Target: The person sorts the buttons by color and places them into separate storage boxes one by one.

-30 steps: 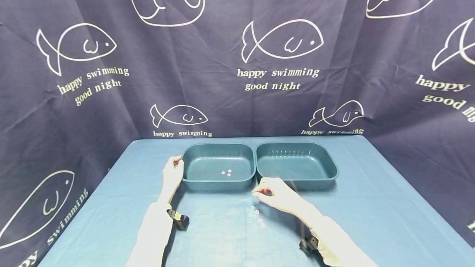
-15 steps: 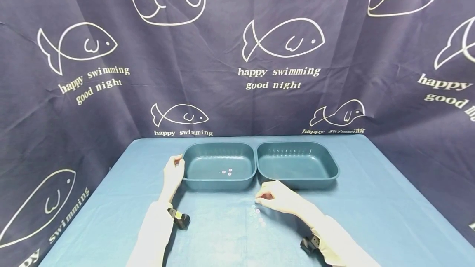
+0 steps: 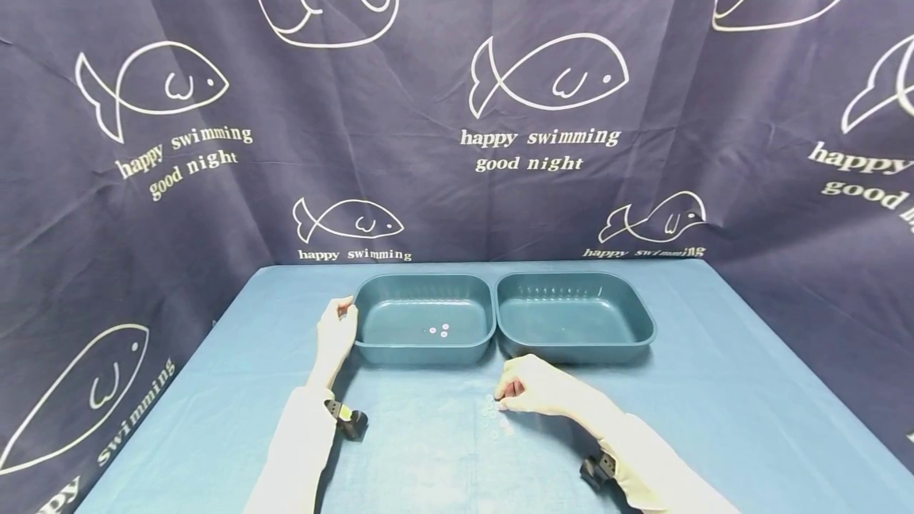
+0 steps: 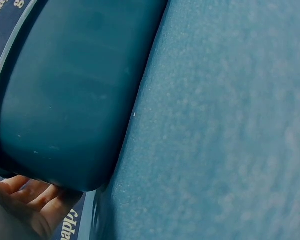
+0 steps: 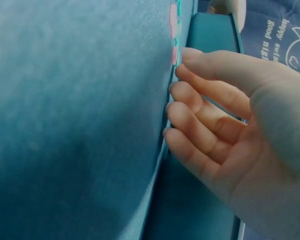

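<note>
At the left end of the left teal basin (image 3: 424,354) is my left hand (image 3: 336,331), holding that end; in the left wrist view its fingers (image 4: 45,200) lie against the outer wall. My right hand (image 3: 539,387) is low over the cloth in front of the basins. Its thumb and index fingertips come together at a small pink disc (image 5: 175,56), while the other fingers are curled beneath. More small pink and pale green discs (image 5: 173,21) lie beside it, seen nearly edge-on and faint in the head view. Inside the left basin are 3 pinkish discs (image 3: 445,327).
A second teal basin (image 3: 578,353) stands against the right end of the first. Both rest on a blue cloth-covered table (image 3: 421,435), with a dark patterned curtain (image 3: 428,141) close behind and on both sides. Each wrist carries a small black camera (image 3: 351,423).
My right hand has moved down, away from the basins to the discs on the cloth, its fingertips now at a pink one. My left hand stays at the basin's end.
</note>
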### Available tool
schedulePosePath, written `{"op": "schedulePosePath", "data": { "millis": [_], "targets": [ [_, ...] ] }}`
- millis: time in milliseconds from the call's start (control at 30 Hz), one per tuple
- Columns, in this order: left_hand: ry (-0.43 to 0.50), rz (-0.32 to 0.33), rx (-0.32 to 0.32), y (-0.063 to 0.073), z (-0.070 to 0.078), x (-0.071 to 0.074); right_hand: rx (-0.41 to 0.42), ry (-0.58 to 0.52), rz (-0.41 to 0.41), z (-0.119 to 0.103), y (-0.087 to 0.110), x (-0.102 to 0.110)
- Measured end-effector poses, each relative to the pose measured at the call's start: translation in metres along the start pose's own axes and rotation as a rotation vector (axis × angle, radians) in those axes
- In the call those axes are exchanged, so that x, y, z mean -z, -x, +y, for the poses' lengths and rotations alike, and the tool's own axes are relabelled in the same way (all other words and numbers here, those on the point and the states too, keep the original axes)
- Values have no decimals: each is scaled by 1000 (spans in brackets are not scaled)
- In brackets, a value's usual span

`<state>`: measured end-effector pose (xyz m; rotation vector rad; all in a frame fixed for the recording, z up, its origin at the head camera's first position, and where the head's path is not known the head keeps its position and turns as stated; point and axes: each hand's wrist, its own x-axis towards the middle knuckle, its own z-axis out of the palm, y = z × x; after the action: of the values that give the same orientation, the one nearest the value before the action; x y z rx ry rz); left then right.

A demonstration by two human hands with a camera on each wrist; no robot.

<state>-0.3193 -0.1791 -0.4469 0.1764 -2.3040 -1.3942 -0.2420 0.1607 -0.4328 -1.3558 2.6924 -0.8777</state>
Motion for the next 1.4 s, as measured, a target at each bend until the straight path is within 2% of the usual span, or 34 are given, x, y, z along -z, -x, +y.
{"op": "schedulePosePath", "data": {
  "millis": [333, 567, 700, 1000, 1200, 1400],
  "targets": [
    [9, 3, -3, 0, 0, -1, -44, 57, -39, -6, -1, 0],
    [25, 1, 12, 0, 0, 0, -27, 137, -36, -7, -3, -1],
    [24, -6, 21, 1, 0, 0, -23, 128, -38, -6, -3, -2],
    [10, -4, 9, -1, -1, 0, -20, 77, 30, -3, -3, -1],
    [9, 3, -3, -1, -1, 0, -54, 85, 70, -5, -3, 0],
    [8, 1, 5, -1, 0, 0, -34, 118, 90, -9, -5, 6]
  ]
}}
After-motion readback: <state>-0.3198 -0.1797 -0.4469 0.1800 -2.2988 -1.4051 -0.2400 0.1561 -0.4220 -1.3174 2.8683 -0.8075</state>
